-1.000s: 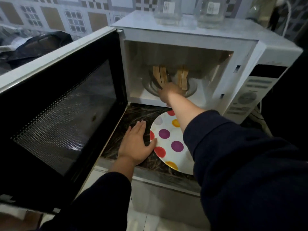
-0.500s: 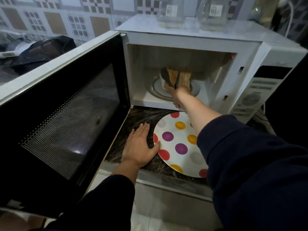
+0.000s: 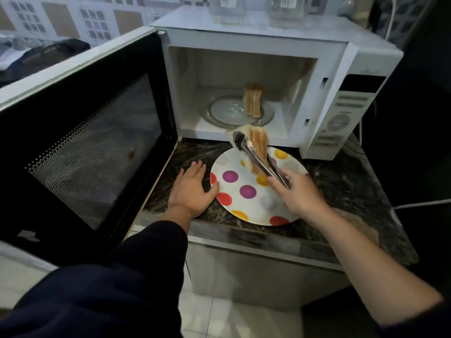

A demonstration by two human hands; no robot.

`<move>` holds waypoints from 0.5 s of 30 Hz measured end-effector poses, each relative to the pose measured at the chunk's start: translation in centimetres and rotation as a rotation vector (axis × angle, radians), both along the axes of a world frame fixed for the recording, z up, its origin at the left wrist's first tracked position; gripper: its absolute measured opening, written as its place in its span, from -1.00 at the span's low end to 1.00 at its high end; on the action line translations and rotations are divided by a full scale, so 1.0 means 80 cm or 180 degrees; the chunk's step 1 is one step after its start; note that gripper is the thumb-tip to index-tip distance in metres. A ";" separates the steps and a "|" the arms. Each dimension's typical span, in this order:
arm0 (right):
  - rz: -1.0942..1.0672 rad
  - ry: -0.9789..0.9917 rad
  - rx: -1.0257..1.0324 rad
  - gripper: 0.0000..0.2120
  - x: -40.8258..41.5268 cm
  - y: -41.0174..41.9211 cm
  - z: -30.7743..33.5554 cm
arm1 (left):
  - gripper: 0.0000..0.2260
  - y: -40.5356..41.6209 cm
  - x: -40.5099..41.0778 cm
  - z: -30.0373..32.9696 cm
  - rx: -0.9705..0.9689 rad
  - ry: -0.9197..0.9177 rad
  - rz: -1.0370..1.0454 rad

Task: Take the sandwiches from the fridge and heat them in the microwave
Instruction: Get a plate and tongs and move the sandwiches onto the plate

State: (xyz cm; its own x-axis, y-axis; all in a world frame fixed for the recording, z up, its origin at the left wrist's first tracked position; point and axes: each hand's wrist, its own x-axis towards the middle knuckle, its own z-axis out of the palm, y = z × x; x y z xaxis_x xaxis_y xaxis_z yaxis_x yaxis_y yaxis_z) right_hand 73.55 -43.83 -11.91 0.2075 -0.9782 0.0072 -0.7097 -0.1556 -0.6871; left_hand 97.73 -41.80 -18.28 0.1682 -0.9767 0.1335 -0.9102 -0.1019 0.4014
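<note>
A dark marbled bench [image 3: 341, 181] carries a white microwave [image 3: 268, 42], its black-windowed door [image 3: 92, 142] swung wide to the left. The left hand [image 3: 192, 189] lies flat, its grip released, thumb touching the white polka-dot plate [image 3: 244, 203]. One toasted sandwich [image 3: 253, 103] stands upright on the glass turntable [image 3: 224, 113]. Above the plate, metal tongs [image 3: 258, 159] pinch a second toasted sandwich [image 3: 258, 142]; the right hand [image 3: 300, 193] clasps the tongs' handles.

Microwave [image 3: 268, 45] white; door [image 3: 92, 147] black, dotted mesh window. Plate [image 3: 246, 203] white with purple, red, yellow, orange, grey dots. Counter [image 3: 341, 186] dark, streaked. Sandwiches [image 3: 253, 101] pale tan. Sleeve [image 3: 109, 289] navy.
</note>
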 end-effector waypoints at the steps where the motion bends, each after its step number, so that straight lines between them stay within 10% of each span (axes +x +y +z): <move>1: 0.0023 0.0068 0.0003 -0.77 -0.006 0.012 -0.004 | -0.37 0.000 0.000 0.000 0.0019 -0.0027 0.0001; 15: 0.0066 0.0820 -0.0134 -0.59 -0.001 0.061 -0.028 | -0.37 0.000 -0.001 0.001 0.0131 -0.0200 0.0020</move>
